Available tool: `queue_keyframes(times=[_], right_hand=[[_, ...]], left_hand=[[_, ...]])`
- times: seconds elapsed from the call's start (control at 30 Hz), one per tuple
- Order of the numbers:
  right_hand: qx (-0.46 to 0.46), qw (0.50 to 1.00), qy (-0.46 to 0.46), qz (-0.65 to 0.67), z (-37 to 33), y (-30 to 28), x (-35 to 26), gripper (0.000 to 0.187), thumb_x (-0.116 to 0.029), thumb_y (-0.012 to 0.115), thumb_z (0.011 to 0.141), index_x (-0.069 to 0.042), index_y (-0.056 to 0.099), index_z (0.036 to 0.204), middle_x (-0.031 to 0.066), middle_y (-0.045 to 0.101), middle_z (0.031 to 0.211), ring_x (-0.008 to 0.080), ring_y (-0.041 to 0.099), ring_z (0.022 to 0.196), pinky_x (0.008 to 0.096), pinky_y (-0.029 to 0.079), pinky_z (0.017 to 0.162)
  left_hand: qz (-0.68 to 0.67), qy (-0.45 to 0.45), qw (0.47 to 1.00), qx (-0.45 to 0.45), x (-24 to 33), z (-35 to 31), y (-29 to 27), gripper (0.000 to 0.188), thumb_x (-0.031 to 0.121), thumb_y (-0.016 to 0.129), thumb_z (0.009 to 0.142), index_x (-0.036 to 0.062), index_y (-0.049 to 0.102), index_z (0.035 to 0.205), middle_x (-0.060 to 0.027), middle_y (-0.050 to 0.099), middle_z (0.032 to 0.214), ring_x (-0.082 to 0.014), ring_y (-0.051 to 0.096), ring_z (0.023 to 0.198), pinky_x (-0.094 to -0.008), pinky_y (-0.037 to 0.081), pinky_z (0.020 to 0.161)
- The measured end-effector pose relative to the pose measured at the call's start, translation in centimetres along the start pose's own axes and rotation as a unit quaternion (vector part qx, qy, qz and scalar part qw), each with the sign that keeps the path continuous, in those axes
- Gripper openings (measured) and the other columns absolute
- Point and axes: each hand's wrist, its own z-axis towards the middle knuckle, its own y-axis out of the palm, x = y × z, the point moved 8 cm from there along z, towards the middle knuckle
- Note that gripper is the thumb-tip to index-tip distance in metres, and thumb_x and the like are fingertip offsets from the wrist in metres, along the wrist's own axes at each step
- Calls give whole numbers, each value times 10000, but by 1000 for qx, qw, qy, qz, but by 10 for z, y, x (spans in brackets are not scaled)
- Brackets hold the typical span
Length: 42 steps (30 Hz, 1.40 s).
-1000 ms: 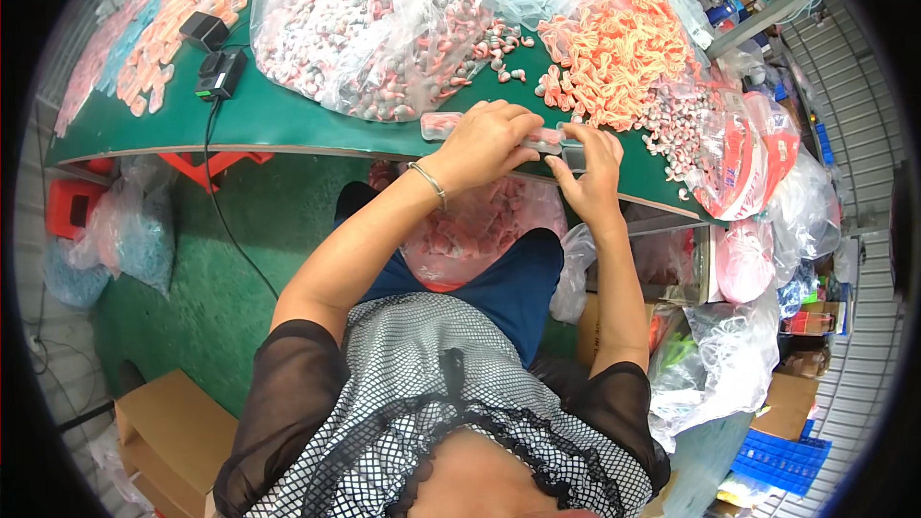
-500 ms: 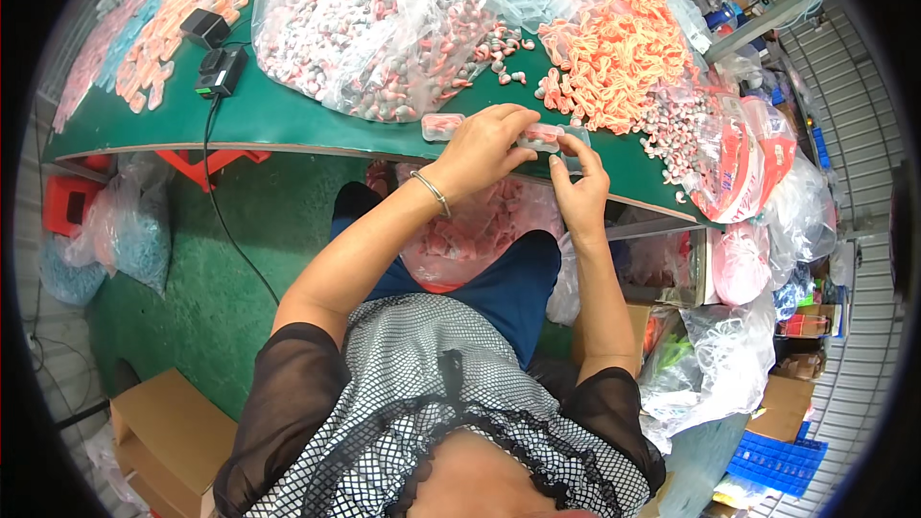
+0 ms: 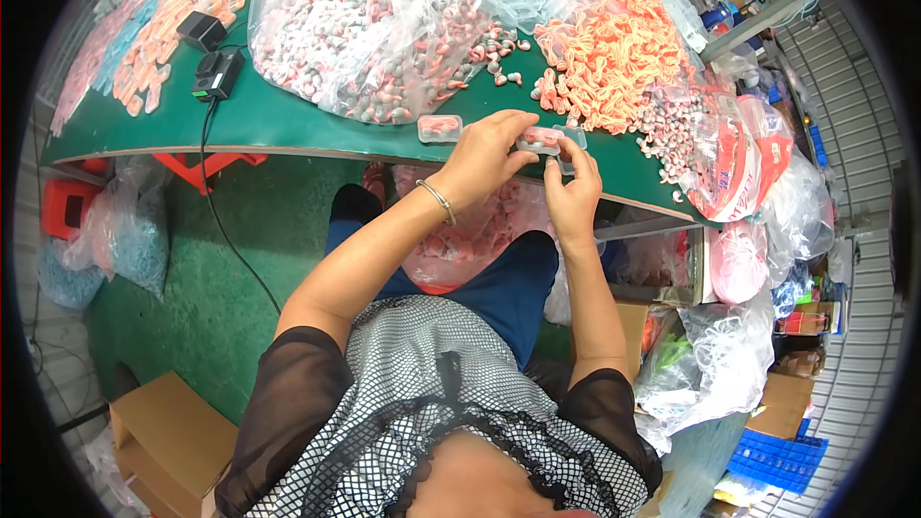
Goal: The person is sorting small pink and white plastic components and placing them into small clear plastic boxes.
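Note:
Between my two hands, over the table's front edge, is a small clear plastic case (image 3: 540,139) with pink and pale pieces inside. My left hand (image 3: 487,155) has its fingers and thumb closed on the case's left side. From the right, my right hand (image 3: 574,190) grips the case with thumb and fingers; a clear flap, seemingly its lid, shows by these fingertips. A second clear case (image 3: 439,129) with pink contents lies on the table just left of my left hand. Behind my hands, small grey and pink pieces (image 3: 501,67) lie loose on the table.
On the green table (image 3: 317,125) stand a big clear bag (image 3: 369,38) of grey-pink pieces, a heap of orange cord loops (image 3: 609,53) and black adapters (image 3: 217,73) with a hanging cable. Filled cases (image 3: 192,5) lie at far left. A pink bag (image 3: 470,230) sits under the table.
The case in my hands has tilted slightly, showing more of its pink contents. My right hand has shifted a little left. The whole view has moved slightly.

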Motion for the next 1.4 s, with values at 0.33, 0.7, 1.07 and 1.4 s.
queue_keyframes(times=[0.33,0.7,1.07,1.4], right_hand=[[18,988,-106,-112,-2,-6,-15,249,-70,703,788,-70,654,1032,75,660,966,268,601,936,393,410,887],[-113,988,-102,26,15,-7,-17,315,-56,733,774,-23,654,1077,143,666,1015,326,623,963,391,498,853],[-93,979,-178,-46,16,-4,-20,325,-97,752,748,-78,666,1061,95,674,1030,290,628,968,387,455,863],[-78,984,-117,-109,29,-17,27,305,-180,730,778,-92,667,1063,95,661,1069,296,596,1041,410,432,906]], left_hand=[[-25,-39,999,-9,-4,0,2,456,70,766,759,7,625,1187,-179,654,1137,-322,663,976,-369,545,825],[38,44,997,-42,7,-2,-3,325,151,751,800,21,673,1088,-155,684,1034,-326,670,920,-384,545,785],[104,81,989,-63,10,2,-6,308,218,749,782,67,678,1041,-91,674,1046,-286,647,930,-405,496,807],[247,141,955,-81,9,-10,-2,388,240,764,724,131,632,1073,-65,618,1163,-276,551,1119,-438,394,938]])
